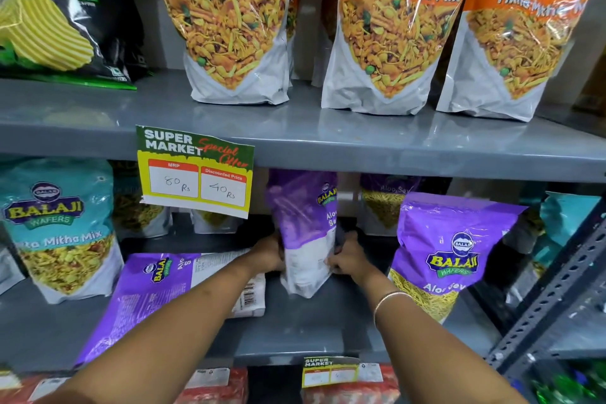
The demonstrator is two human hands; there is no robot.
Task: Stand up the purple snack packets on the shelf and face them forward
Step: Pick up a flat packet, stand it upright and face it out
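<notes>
A grey metal shelf is seen in a shop. Near its middle, a purple packet is held upright, turned sideways, gripped by the left hand and right hand.

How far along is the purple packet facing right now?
Done: the right purple packet stands facing forward. In hand: left hand and right hand grip the middle packet, upright but turned sideways. Left: the flat packet lies back-up on the shelf.
</notes>
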